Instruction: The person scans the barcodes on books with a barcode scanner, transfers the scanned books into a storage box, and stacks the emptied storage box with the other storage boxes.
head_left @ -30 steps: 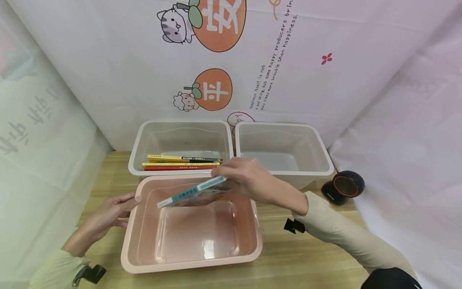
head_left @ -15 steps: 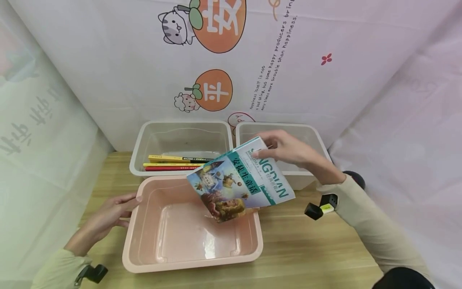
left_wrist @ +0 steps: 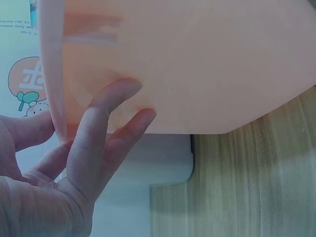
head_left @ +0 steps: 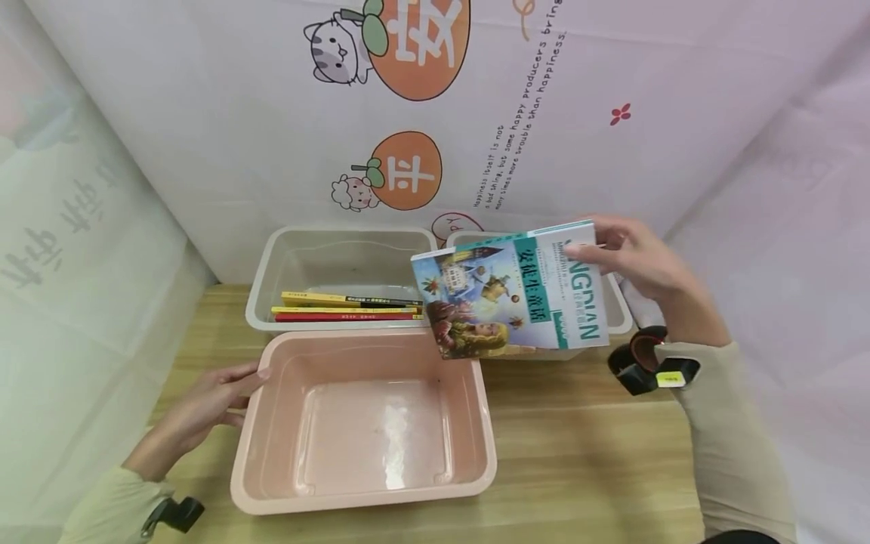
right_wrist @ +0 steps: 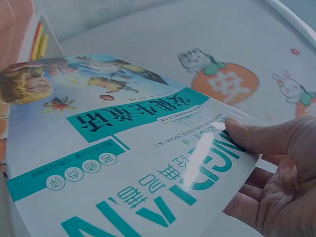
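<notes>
In the head view my right hand (head_left: 635, 261) holds a paperback book (head_left: 506, 295) by its right end, above the right white bin (head_left: 615, 302). The right wrist view shows my thumb on the book's white and teal cover, with the other fingers beneath. That cover has a fairy-tale picture and faces up. My left hand (head_left: 214, 404) pinches the left rim of the pink bin (head_left: 248, 446). Seen from the left wrist, thumb and a finger meet at the rim (left_wrist: 52, 74), while two fingers touch the outer wall. The book hides most of the right white bin.
Behind the pink bin stands the left white bin (head_left: 261, 279), with several yellow and red books (head_left: 347, 310) along its front wall. A black round device (head_left: 646, 347) sits at the right, partly behind my wrist. White printed cloth (head_left: 544, 113) encloses the wooden table (head_left: 564, 468).
My right hand has lifted the book out of the pink bin and carried it right, over the right white bin. Its cover has turned into view. The left hand stays at the pink bin's rim.
</notes>
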`<state>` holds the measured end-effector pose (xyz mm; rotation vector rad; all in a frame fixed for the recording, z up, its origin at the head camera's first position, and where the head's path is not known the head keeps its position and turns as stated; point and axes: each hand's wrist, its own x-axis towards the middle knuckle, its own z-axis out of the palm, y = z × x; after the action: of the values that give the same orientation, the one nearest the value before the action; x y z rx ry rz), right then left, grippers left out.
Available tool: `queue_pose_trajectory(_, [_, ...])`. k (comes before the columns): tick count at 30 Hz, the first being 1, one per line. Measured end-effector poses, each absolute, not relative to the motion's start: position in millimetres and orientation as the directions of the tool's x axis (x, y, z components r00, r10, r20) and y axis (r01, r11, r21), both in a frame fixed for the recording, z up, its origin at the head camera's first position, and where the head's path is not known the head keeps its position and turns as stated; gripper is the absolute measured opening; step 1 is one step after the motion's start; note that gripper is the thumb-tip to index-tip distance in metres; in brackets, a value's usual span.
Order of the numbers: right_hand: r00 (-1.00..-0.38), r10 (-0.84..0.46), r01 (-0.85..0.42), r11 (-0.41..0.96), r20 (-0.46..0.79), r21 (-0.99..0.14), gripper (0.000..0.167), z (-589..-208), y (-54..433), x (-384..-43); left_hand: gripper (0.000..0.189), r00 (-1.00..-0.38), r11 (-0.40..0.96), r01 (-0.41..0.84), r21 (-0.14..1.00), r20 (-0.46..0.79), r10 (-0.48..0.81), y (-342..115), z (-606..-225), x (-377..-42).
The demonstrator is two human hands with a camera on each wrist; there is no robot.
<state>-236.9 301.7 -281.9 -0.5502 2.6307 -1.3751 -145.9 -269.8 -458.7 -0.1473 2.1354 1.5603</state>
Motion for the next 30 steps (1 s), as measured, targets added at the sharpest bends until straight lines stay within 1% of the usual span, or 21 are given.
queue_pose_trajectory(6, [-0.959,-0.265,-0.246,0.609,0.099,-0.754,0.024,-271.8,341.4,-226.8,0.072,-0.887,0.329,-0.353,0.876,-0.425,0.181,-266.2,-460.2,-144.7])
queue_pose_trajectory(15, [-0.979,-0.148,-0.204,0.653,0.141,-0.729,0.024,-268.7,398.3,-212.1,0.071,-0.885,0.333,-0.356,0.873,-0.43,0.181,-268.0,-456.7,-142.7])
queue_pose_trajectory(20, [-0.985,-0.079,-0.166,0.709,0.156,-0.685,0.023,-268.3,425.8,-197.3,0.071,-0.885,0.332,-0.346,0.877,-0.423,0.194,-269.9,-457.0,-143.3])
queue_pose_trajectory(23, [-0.988,-0.032,-0.123,0.756,0.152,-0.643,0.025,-268.5,440.9,-189.8,0.071,-0.886,0.336,-0.343,0.877,-0.421,0.195,-270.7,-457.9,-143.2])
queue_pose_trajectory(26, [-0.99,0.014,-0.072,0.806,0.141,-0.588,0.034,-269.7,454.7,-184.4,0.071,-0.886,0.339,-0.34,0.877,-0.42,0.198,-272.0,-458.9,-142.7])
queue_pose_trajectory(30, [-0.991,0.062,-0.013,0.832,0.116,-0.554,0.039,-271.8,471.2,-178.2,0.07,-0.886,0.339,-0.339,0.877,-0.419,0.198,-275.5,-459.8,-141.5])
